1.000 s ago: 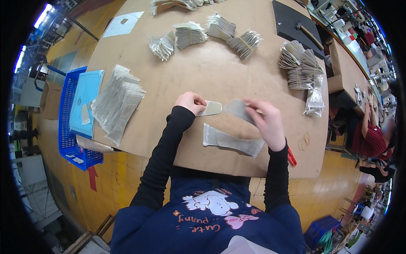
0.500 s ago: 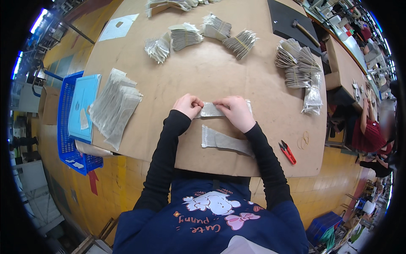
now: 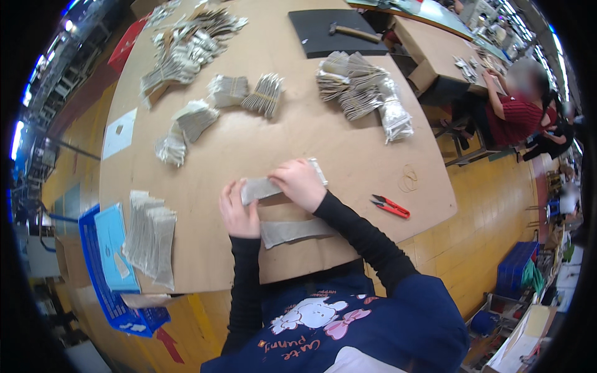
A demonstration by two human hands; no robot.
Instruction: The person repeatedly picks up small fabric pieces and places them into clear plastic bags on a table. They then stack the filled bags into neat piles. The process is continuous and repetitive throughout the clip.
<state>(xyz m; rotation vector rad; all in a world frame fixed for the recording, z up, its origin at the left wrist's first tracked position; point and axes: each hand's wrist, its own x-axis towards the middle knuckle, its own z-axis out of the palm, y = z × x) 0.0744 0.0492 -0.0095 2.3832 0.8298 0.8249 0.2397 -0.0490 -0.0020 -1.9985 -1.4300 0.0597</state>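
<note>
A grey fabric strip [image 3: 258, 189] with a whitish edge lies at the middle of the table, in front of me. My left hand [image 3: 241, 214] is at its left end, thumb and fingers around the corner. On its upper side, my right hand [image 3: 300, 181] pinches the strip with fingertips and thumb, hiding its middle. Whether the strip is one layer or several, I cannot tell. Nearer to me lies a second grey strip [image 3: 289, 231], flat and curved, its right end by my right sleeve.
Fanned grey strips [image 3: 149, 236] lie left, beside a blue basket [image 3: 93, 248] with a light blue board [image 3: 112, 239]. Banded bundles [image 3: 264, 94] sit farther back. Red thread snips [image 3: 392, 206] and rubber bands [image 3: 408, 178] lie right. A hammer [image 3: 354, 32] rests on a black board [image 3: 311, 31].
The view has turned, so the table appears rotated. My left hand has gone from a closed pinch to a wider hold round the strip's left end; my right hand stays on the strip.
</note>
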